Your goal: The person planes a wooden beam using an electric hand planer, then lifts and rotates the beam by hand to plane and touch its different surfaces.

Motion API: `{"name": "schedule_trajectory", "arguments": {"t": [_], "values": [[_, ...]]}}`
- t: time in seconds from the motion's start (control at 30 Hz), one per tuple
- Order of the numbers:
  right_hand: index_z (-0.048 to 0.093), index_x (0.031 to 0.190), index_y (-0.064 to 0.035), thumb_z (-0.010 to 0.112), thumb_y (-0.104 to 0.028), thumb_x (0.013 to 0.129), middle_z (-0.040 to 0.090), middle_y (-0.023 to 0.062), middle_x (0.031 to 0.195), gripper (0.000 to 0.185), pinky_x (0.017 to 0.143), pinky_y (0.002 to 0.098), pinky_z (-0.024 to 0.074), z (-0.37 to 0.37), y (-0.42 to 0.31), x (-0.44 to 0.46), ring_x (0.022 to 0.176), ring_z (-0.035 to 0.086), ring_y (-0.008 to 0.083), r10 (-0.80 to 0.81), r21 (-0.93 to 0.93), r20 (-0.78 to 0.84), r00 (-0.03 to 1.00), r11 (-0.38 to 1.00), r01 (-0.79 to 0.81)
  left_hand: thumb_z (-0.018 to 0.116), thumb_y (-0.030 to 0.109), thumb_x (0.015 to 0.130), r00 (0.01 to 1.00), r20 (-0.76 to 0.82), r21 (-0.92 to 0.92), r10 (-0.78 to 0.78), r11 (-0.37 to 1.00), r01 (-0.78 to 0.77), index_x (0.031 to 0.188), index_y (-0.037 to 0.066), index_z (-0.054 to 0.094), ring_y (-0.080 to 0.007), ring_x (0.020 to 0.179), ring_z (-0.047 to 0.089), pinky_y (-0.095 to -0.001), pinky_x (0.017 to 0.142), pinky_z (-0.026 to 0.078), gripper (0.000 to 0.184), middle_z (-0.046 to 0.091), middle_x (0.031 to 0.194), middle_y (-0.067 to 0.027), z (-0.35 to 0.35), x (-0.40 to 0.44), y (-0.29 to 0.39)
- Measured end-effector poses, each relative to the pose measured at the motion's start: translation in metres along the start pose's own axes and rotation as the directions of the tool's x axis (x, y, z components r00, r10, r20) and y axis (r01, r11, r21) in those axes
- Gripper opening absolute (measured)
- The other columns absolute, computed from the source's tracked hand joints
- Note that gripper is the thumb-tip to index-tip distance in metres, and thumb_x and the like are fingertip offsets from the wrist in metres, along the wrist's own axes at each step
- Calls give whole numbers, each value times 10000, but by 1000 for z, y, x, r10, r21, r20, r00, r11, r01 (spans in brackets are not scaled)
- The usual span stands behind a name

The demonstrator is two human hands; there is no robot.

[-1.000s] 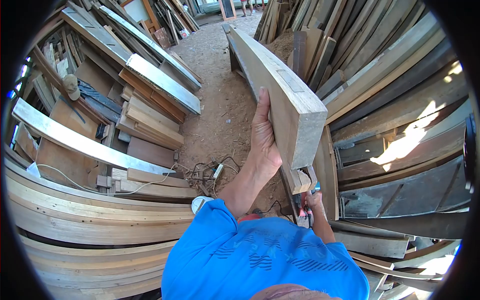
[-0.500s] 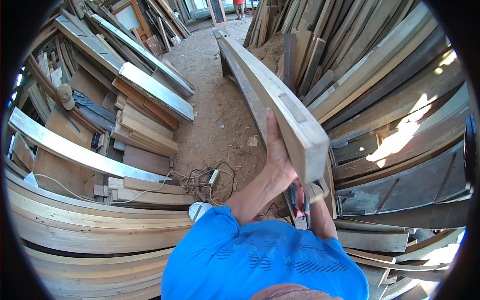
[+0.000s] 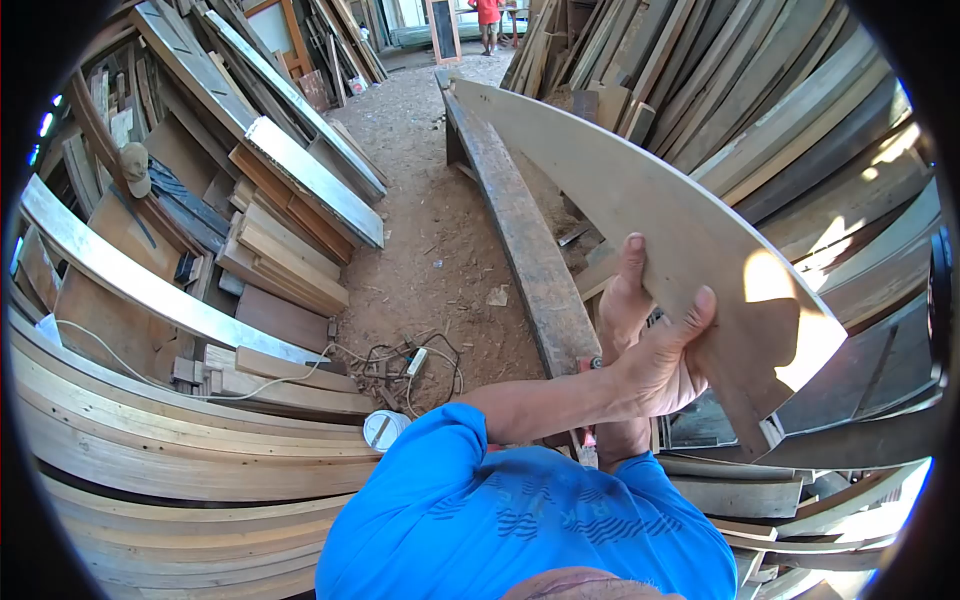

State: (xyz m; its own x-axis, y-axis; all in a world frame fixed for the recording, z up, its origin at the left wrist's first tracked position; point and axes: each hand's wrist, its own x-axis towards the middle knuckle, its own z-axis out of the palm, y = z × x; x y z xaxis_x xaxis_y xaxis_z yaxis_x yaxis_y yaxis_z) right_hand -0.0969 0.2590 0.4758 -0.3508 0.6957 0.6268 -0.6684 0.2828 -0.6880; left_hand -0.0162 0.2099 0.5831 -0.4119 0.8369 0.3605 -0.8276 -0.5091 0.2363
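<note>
A long pale wooden board (image 3: 690, 215) slants across the view, its broad face turned up. The near end carries a tenon-like tip and a patch of sunlight. At its far end it meets the end of a narrow, dark wooden bench (image 3: 520, 240). My left hand (image 3: 665, 370) grips the lower edge near the close end, thumb on the face. Just beyond it, my right hand (image 3: 622, 305) also holds that edge, thumb up; its other fingers are partly hidden behind the left wrist. A red tool (image 3: 588, 438) lies under my forearms, mostly covered.
Stacked planks (image 3: 200, 420) line the left side, and leaning boards (image 3: 690, 80) fill the right. A power strip (image 3: 417, 362) with tangled cords lies on the dirt floor near a white round container (image 3: 385, 430). Another person (image 3: 487, 20) stands far back.
The board has rolled so its broad face shows instead of its mortised narrow edge. Its near end has swung right. My left hand moved right and my right hand came into view.
</note>
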Motion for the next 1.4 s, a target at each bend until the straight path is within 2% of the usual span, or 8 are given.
{"name": "schedule_trajectory", "arguments": {"t": [0.23, 0.3, 0.43, 0.47, 0.57, 0.73, 0.93, 1.4], "values": [[461, 1424, 19, 707, -250, 967, 510, 151, 1406, 585, 1148, 422, 328, 13, -25, 25, 1305, 472, 273, 73, 260, -240, 968, 966, -8, 703, 253, 968, 986, 76, 165, -146, 977, 132, 1465, 25, 287, -256, 1256, 593, -408, 1022, 542, 687, 557, 1357, -137, -14, -3, -11], [474, 1411, 18, 721, -259, 958, 517, 149, 1392, 585, 1131, 411, 356, 4, -28, 26, 1284, 493, 267, 60, 332, -284, 957, 942, 40, 711, 227, 965, 920, 119, 389, -374, 870, 303, 1407, 10, 388, -215, 1161, 631, -377, 955, 558, 589, 609, 1267, -119, -43, -8, -4], [488, 1405, -9, 730, -266, 952, 548, 102, 1364, 574, 1078, 375, 429, -53, -35, 25, 1252, 526, 213, 211, 278, -235, 949, 950, -143, 762, 231, 918, 864, 95, 887, -495, 436, 152, 1208, -9, 593, -149, 963, 665, -325, 850, 555, 412, 682, 1059, -75, -45, -27, 56], [496, 1410, -34, 732, -255, 950, 567, 89, 1353, 563, 1070, 370, 447, -70, -43, 22, 1241, 541, 196, 218, 243, -218, 951, 956, -164, 786, 240, 890, 971, 92, 977, -222, 208, -45, 1133, -5, 629, -151, 940, 673, -319, 839, 555, 379, 690, 999, -66, -43, -34, 77], [497, 1420, -55, 728, -304, 948, 586, 69, 1350, 581, 1073, 375, 455, -84, -75, 24, 1234, 561, 185, 96, 267, -215, 972, 963, -37, 836, 238, 820, 809, 444, 867, 385, -413, -278, 1107, 18, 646, -196, 970, 687, -336, 854, 556, 408, 702, 1021, -89, -64, -15, 135], [488, 1437, -62, 718, -413, 935, 580, 67, 1363, 655, 1085, 391, 439, -101, -102, 30, 1261, 549, 215, -112, 254, -267, 957, 950, 182, 780, 435, 837, 810, 560, 539, 175, -819, -196, 1507, 49, 423, -402, 1410, 431, -477, 1161, 351, 852, 452, 1483, -298, -83, 36, 197], [541, 1348, -6, 605, -376, 1012, 617, 101, 1273, 504, 1077, 411, 446, -106, -124, 23, 1207, 574, 208, -93, 303, -309, 947, 934, 191, 761, 433, 830, 883, 467, 515, -40, -800, -309, 1626, 106, 151, -476, 1525, 134, -496, 1230, 218, 1055, 97, 1636, -325, -112, 51, 176], [571, 1330, -27, 695, -399, 957, 659, 101, 1201, 540, 979, 379, 535, -108, -134, 21, 1127, 636, 221, -67, 175, -370, 926, 974, 140, 754, 202, 846, 916, 378, 579, 136, -807, -119, 1617, 168, 198, -499, 1489, 216, -529, 1217, 250, 951, 202, 1605, -317, -207, 40, 187]]}}
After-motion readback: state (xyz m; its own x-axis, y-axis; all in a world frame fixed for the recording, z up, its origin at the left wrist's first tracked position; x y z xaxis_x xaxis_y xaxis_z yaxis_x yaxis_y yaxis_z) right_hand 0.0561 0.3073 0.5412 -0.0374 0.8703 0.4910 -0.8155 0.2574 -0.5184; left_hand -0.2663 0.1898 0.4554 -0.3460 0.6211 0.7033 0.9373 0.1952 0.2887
